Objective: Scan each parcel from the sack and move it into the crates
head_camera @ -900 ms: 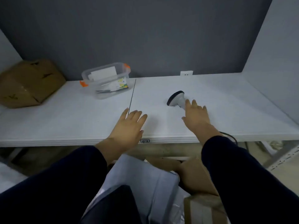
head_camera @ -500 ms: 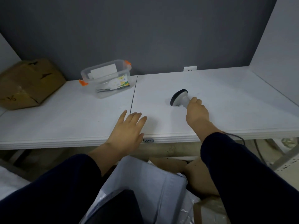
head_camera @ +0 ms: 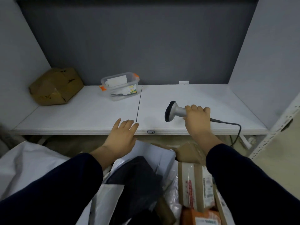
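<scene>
Right hand (head_camera: 197, 119): curled round the grey handle of the scanner (head_camera: 172, 111), over the right half of the bench (head_camera: 81, 114), near its front edge.
Scanner: dark head turned left toward the bench's middle seam; black cable (head_camera: 233, 123) trailing right and down over the front edge.
Left hand (head_camera: 123, 135): fingers straight, holding nothing, at the front edge just left of the seam.
Parcels (head_camera: 194, 182): taped brown boxes and grey bags heaped in the white sack (head_camera: 29, 163), below the front edge.
Back left corner: dented cardboard box (head_camera: 56, 86).
Back edge, middle: clear tub (head_camera: 120, 86) with orange clips.
</scene>
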